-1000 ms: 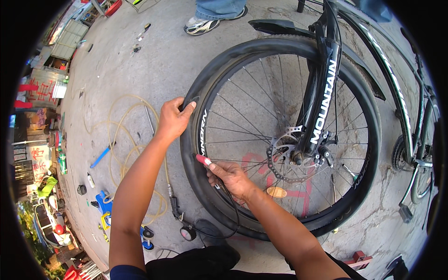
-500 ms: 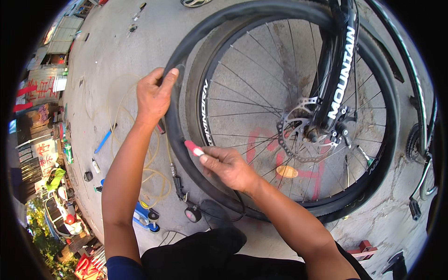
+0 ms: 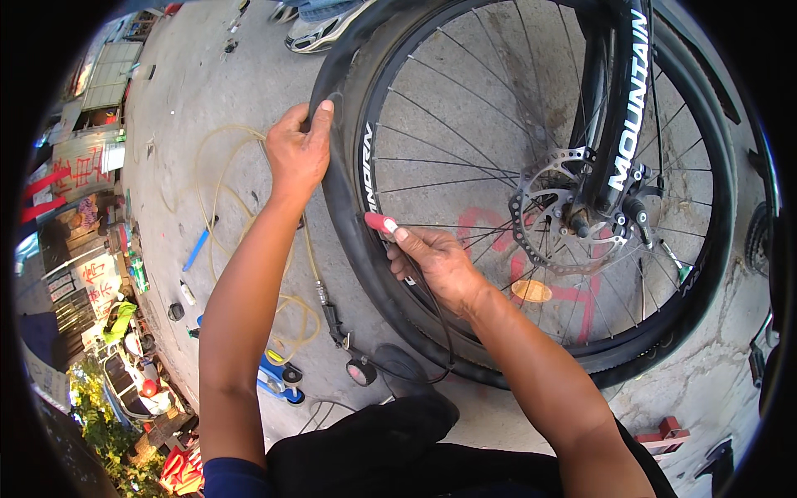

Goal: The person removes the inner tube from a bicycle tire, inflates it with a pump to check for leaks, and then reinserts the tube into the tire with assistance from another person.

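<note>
My left hand [image 3: 299, 158] is closed on a black inner tube [image 3: 340, 191], thumb on top, along the wheel's left side. The tube runs loosely around the outside of the bicycle wheel [image 3: 378, 108]. My right hand [image 3: 440, 261] pinches the red-and-white air chuck [image 3: 380, 222], whose red end meets the tube's inner side. Whether it sits on the valve cannot be made out. From that hand a black hose [image 3: 448, 332] curves down to an inflator with a round gauge [image 3: 361, 372] on the ground. A brake disc [image 3: 535, 187] and black fork [image 3: 631, 100] stand to the right.
Coiled clear air hose [image 3: 212, 166], a blue stick-like tool [image 3: 197, 249] and a blue tool [image 3: 278, 382] lie on the left. Another person's shoe [image 3: 324, 33] is at the top. A red block-like object [image 3: 664, 436] sits lower right; my dark-clothed leg [image 3: 374, 448] is below.
My right hand and the chuck have shifted up and right, and my left hand slightly likewise, with the tube between them. A person's shoe has come in at the top.
</note>
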A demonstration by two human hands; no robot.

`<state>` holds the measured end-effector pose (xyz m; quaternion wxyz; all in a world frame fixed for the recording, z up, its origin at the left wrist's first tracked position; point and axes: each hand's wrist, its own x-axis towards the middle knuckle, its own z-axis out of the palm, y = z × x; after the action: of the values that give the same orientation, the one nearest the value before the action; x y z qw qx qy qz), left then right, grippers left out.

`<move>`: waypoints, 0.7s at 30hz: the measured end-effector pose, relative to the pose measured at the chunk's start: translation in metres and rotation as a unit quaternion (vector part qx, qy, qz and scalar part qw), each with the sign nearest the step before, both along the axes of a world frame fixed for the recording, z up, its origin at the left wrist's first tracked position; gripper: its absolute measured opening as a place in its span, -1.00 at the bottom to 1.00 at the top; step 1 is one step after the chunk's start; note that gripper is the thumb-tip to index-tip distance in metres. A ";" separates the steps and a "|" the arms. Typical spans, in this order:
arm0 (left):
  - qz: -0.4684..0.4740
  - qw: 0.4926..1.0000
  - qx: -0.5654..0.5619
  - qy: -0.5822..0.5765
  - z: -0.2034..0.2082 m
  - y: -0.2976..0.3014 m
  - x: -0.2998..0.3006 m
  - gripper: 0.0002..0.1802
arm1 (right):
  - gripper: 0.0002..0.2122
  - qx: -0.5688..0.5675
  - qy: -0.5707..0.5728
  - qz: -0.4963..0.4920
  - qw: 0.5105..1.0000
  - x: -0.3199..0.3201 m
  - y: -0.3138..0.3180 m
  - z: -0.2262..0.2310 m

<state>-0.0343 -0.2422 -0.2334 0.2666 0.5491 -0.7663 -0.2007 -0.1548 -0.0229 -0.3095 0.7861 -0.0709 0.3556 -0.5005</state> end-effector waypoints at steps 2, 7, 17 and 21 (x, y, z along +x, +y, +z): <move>-0.010 1.000 -0.015 -0.004 -0.004 -0.004 -0.002 -0.54 | -0.61 0.022 -0.032 -0.020 0.999 0.002 -0.002 -0.005; -0.031 0.999 -0.016 -0.003 -0.010 -0.006 0.002 -0.53 | -0.61 0.043 -0.092 -0.052 0.993 0.008 -0.002 -0.013; -0.043 0.999 0.020 0.010 -0.012 -0.013 0.004 -0.52 | -0.65 0.039 -0.089 -0.039 0.995 0.006 -0.002 -0.015; -0.041 0.999 -0.004 -0.007 -0.014 -0.014 0.002 -0.52 | -0.62 0.036 -0.082 -0.043 0.995 0.006 -0.002 -0.014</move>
<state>-0.0322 -0.2564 -0.2478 0.2554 0.5177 -0.7905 -0.2047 -0.1488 -0.0245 -0.3237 0.7927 0.0139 0.3101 -0.5247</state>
